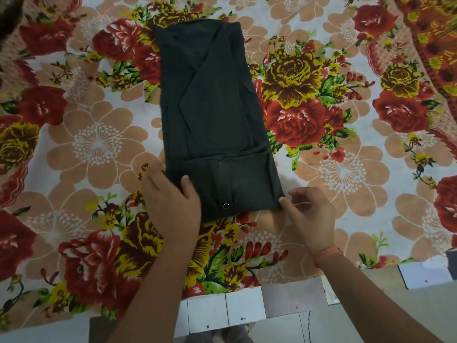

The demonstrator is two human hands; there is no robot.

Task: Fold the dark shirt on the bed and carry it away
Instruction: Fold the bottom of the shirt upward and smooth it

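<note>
**Dark shirt: side folds in, cross-folds and carry-off outstanding**

Item 1, task thing. Dark charcoal cloth shirt (215, 107), lying flat on the red, yellow and peach flowered cotton bedsheet (99, 144), centre of my view. It is a long narrow rectangle running from 12 o'clock to 6 o'clock, the near end leaning toward 5. Both sides are lapped over the middle. A small round metal snap stud (226, 206) shows near the 6 o'clock hem.

Item 2, left hand (173, 204). At the shirt's 7 o'clock corner. Thumb laid on top of the cloth, fingers (154, 180) straight and spread on the sheet just beside the left edge. I see no closed grip.

Item 3, right hand (309, 216), thin orange band (326, 253) on the wrist. At the 5 o'clock corner. Thumb tip touches the corner and the other fingers are loosely curled. Whether cloth is pinched between them I cannot tell.

Progress, my reading. Lengthwise folding looks done. Left to do: bring the 6 o'clock end up toward 12 o'clock, perhaps twice, then lift the bundle and carry it off. Roughly halfway.

Edges and room. Bare flowered sheet shows on all sides of the shirt, widest at 9 and 3 o'clock, so I judge the end can swing up unhindered. The bed's edge runs along 6 o'clock, close behind the wrists, with pale square floor tiles (247, 310) below it. An orange patterned cloth (430, 33) sits well apart at 2 o'clock
</note>
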